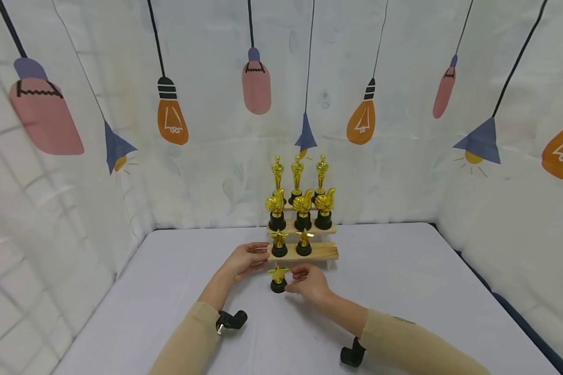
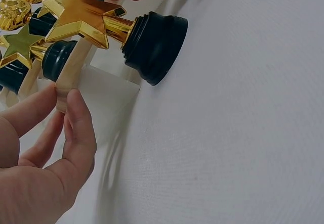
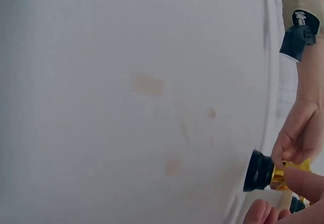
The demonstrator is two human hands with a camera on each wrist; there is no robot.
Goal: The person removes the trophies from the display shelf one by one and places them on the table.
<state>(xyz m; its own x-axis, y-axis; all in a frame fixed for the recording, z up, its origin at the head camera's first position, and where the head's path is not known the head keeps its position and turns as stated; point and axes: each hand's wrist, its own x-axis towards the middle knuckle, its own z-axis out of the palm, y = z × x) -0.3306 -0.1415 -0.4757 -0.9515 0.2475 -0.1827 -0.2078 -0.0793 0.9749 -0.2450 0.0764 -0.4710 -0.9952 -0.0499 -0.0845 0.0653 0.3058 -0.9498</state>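
My left hand pinches the left end of the lowest board of a wooden tiered stand; the left wrist view shows thumb and fingers at the board's edge. In front of the stand, a gold star trophy with a black base is upright on the white-covered table. Just right of it is my right hand, its thumb close to the base and its fingers loosely bent. In the right wrist view the right thumb overlaps the trophy's gold stem, with the black base beyond.
Two more star trophies stand on the lowest board. Three thumbs-up trophies occupy the middle tier, and three gold figure trophies the top one. A white cloth wall printed with lamps rises behind the table.
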